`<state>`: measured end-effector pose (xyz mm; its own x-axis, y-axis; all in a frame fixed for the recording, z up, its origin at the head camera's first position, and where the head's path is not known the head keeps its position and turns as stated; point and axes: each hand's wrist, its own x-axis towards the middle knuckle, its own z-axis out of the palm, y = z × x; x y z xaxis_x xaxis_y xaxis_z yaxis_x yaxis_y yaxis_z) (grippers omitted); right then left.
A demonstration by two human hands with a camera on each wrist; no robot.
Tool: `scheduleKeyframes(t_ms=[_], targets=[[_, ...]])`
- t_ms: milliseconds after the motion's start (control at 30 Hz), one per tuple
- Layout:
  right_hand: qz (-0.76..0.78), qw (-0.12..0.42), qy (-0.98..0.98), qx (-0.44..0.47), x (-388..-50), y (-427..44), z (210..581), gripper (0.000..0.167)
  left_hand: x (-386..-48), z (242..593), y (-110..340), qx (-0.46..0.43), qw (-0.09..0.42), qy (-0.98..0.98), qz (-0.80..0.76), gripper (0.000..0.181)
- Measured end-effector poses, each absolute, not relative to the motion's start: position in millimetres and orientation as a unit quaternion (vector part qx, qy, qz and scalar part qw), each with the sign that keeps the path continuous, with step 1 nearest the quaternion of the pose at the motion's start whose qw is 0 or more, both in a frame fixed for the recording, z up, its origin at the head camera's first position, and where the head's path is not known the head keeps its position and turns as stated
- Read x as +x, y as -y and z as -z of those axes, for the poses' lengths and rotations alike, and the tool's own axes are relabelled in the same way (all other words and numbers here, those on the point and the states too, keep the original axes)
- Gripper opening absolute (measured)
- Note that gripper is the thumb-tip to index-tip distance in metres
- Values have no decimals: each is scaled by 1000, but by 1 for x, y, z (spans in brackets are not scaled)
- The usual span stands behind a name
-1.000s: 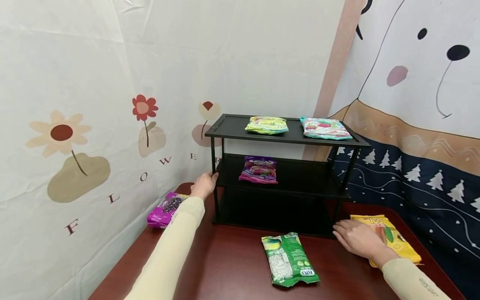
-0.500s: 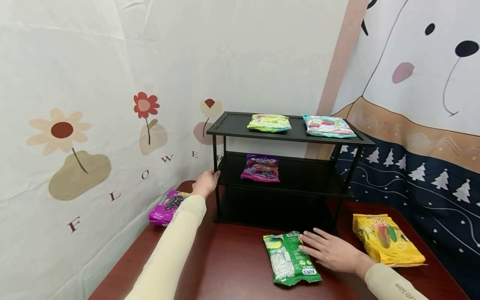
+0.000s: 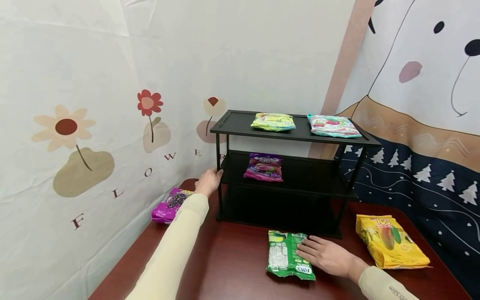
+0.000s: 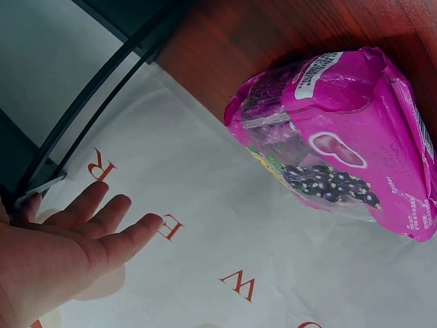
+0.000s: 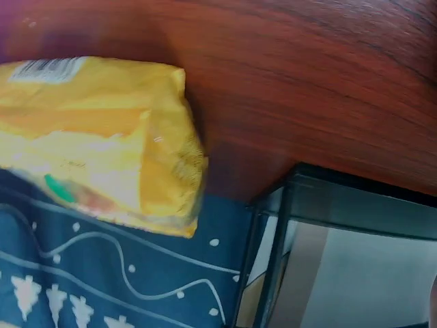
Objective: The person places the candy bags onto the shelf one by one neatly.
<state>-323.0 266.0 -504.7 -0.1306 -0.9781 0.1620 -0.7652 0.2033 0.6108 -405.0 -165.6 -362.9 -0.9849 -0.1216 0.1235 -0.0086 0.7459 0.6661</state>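
My left hand (image 3: 208, 182) is at the left post of the black three-tier rack (image 3: 285, 185), its thumb and forefinger pinching the middle shelf's corner. In the left wrist view the other fingers of that hand (image 4: 82, 232) stick out loosely. Beside it lies a purple candy bag with a blackcurrant picture (image 3: 173, 205). Straight fingers of my right hand (image 3: 331, 256) rest on the right side of a green candy bag (image 3: 286, 255) in front of the rack; the thumb is hidden. A yellow candy bag with a mango picture (image 3: 393, 241) lies right of that hand.
On the rack's top shelf lie a yellow-green candy packet (image 3: 273, 121) and a teal-and-white one (image 3: 333, 126). A dark purple candy packet (image 3: 264, 167) is on the middle shelf. Printed cloth (image 3: 112, 62) hangs behind the reddish-brown table (image 3: 225, 258).
My right hand has left the yellow bag, moved left and come onto the green bag, which has turned slightly. The left hand has stayed at the rack.
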Motion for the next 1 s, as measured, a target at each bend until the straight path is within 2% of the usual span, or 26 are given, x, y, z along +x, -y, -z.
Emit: scheduleKeyframes(t_ms=[300, 467, 600, 733, 867, 1000], targets=[[20, 264, 795, 545, -313, -247, 506, 53, -401, 361, 163, 32, 83, 931, 353, 50], [-82, 238, 840, 481, -307, -235, 496, 26, -401, 361, 163, 31, 87, 933, 348, 49], [-155, 229, 861, 427, -305, -227, 489, 28, -402, 361, 163, 34, 85, 933, 348, 50], [-235, 227, 862, 388, -304, -223, 481, 19, -403, 361, 163, 35, 86, 933, 347, 49], [-323, 186, 864, 338, -303, -219, 472, 18, -404, 362, 164, 34, 90, 933, 347, 48], [-391, 96, 875, 267, -302, -217, 467, 26, -405, 363, 165, 35, 89, 933, 346, 49]])
